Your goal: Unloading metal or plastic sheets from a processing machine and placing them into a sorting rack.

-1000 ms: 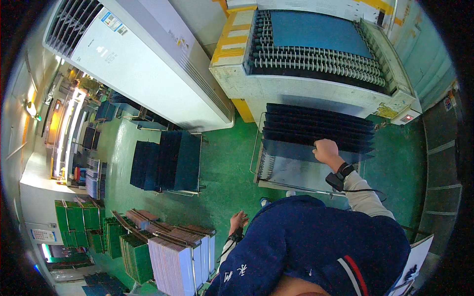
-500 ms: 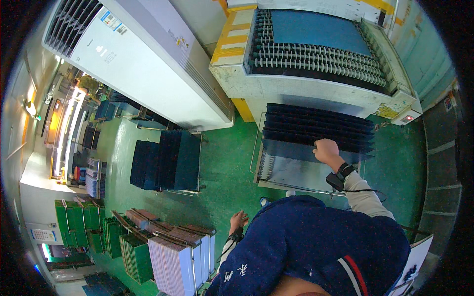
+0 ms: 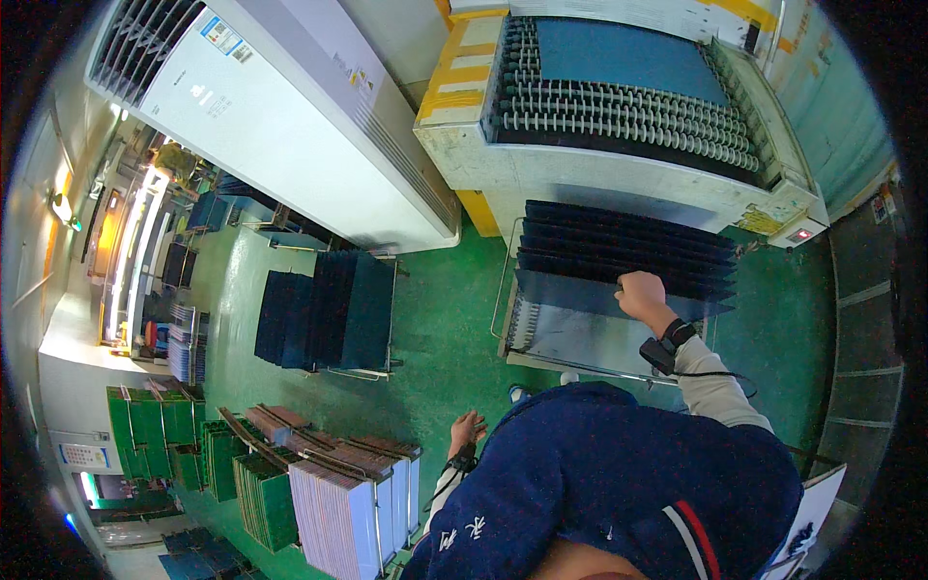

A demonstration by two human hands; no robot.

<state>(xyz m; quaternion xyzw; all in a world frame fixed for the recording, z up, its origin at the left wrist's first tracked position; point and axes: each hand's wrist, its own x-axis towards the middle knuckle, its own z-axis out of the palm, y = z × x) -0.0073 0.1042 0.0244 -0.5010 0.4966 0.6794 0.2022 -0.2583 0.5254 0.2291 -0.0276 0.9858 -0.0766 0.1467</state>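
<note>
Dark blue thin panels (image 3: 628, 253) stand racked; right hand (image 3: 641, 293) grips the front panel's top edge. Best lifted straight up. Left hand (image 3: 468, 430) hangs open.

Right hand (image 3: 642, 293): arm stretched forward, fingers curled into a closed grip, a dark band strapped at the wrist, pale sleeve to the elbow. Left hand (image 3: 467, 430): hanging low beside the body, fingers loosely spread and empty, wrist also banded.
</note>
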